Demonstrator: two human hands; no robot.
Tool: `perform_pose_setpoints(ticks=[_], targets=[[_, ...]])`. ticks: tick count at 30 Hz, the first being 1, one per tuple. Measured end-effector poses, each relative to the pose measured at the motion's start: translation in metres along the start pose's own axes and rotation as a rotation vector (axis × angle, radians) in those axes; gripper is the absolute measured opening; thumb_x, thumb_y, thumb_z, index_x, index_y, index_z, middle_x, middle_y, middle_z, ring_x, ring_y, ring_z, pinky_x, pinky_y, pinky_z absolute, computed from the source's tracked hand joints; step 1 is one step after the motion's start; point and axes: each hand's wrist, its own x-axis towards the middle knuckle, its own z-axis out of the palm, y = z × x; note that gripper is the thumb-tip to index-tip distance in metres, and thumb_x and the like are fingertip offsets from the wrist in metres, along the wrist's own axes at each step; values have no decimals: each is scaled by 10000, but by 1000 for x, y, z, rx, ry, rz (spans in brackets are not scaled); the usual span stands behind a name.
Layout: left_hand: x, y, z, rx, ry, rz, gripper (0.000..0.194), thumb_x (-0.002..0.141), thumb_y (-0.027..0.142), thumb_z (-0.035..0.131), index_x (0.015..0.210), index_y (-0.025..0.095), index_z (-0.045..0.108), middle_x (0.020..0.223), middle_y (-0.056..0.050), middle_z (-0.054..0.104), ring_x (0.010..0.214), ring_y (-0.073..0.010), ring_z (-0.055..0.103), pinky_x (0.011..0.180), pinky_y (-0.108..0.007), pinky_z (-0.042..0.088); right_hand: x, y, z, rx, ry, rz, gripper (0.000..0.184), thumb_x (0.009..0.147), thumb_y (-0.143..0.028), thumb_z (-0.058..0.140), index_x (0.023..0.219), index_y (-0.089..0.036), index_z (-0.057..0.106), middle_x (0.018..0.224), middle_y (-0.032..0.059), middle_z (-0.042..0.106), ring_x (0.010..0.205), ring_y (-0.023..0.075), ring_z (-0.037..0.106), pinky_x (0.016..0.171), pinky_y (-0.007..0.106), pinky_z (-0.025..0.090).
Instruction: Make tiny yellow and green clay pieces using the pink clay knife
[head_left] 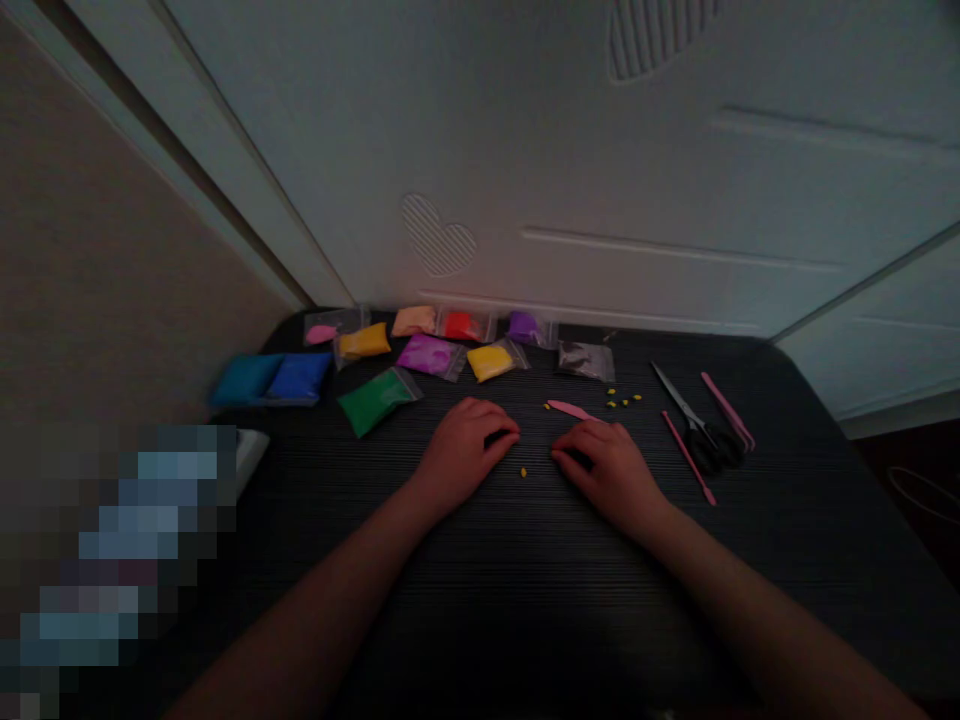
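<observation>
My left hand (469,445) rests over the dark table with thumb and fingertips pressed together in a pinch. Facing it, my right hand (611,465) is pinched too. Anything between either set of fingertips is too small to make out. A tiny yellow piece of clay (523,472) lies on the table between the hands. Just beyond my right hand is a pink modelling knife (574,410), its near end hidden by the hand. Another yellow bit (547,406) lies by the knife's tip. Several small yellow-green pieces (612,404) are scattered farther right.
Along the back left lie several bags of coloured clay, among them green (375,402), yellow (491,362) and blue (300,378). Black-handled scissors (701,440), a thin pink tool (688,458) and pink tweezers (727,410) are at right. A white panel (487,150) borders the table's back.
</observation>
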Motion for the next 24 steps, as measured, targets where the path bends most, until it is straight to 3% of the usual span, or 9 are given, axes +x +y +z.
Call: perform_pose_setpoints(ticks=[13, 19, 24], targets=[[-2, 8, -2, -72, -4, 25, 177, 800, 291, 479, 872, 212, 620, 893, -14, 599, 884, -151, 499, 823, -313, 384, 19, 10, -4, 78, 65, -35, 141, 811, -242, 470, 857, -214, 601, 892, 27, 608, 858, 159, 541, 759, 304, 378], [0, 28, 3, -81, -101, 123, 126, 777, 283, 519, 819, 209, 612, 880, -5, 593, 900, -151, 479, 837, -307, 368, 7, 13, -12, 97, 122, -28, 152, 818, -228, 456, 877, -204, 595, 876, 28, 605, 834, 149, 535, 762, 298, 379], [-1, 43, 11, 12, -126, 138, 98, 748, 294, 555, 787, 217, 601, 894, -4, 585, 949, -178, 452, 836, -347, 347, -12, 14, -21, 98, 79, -19, 131, 814, -226, 464, 860, -209, 586, 870, 12, 604, 846, 146, 529, 771, 300, 367]])
